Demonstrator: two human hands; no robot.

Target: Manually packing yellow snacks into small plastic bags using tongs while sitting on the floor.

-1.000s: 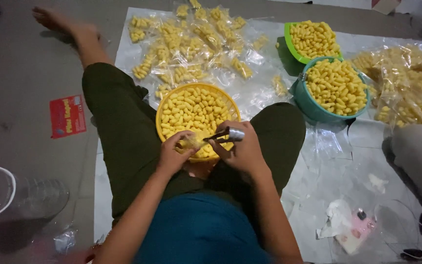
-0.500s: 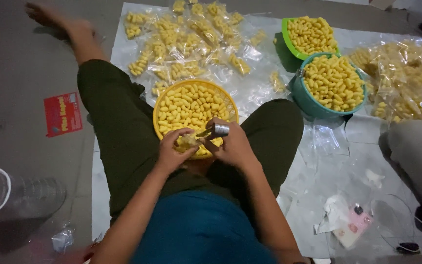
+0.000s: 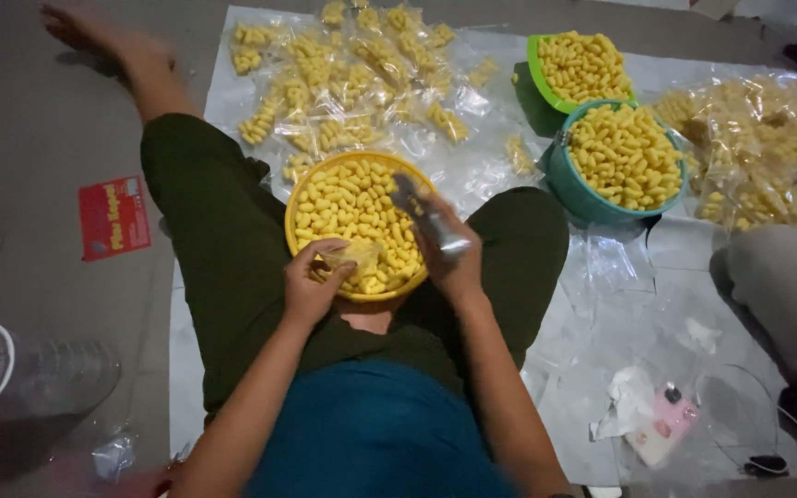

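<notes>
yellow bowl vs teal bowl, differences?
The yellow bowl sits between the person's legs, under both hands; the teal bowl stands off to the right on the plastic sheet, untouched. The yellow bowl looks shallower, the teal bowl deeper-walled. Both are round and full of the same yellow puffed snacks.

Bare sheet point(image 3: 657, 304) lies open toward its near right corner. Filled snack bags point(image 3: 352, 65) crowd its far edge; a teal bowl point(image 3: 569, 189) and green bowl point(image 3: 535, 69) block the far right.

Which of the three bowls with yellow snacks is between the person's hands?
The yellow bowl in the person's lap; the teal bowl and green bowl stand farther away at the right.
</notes>
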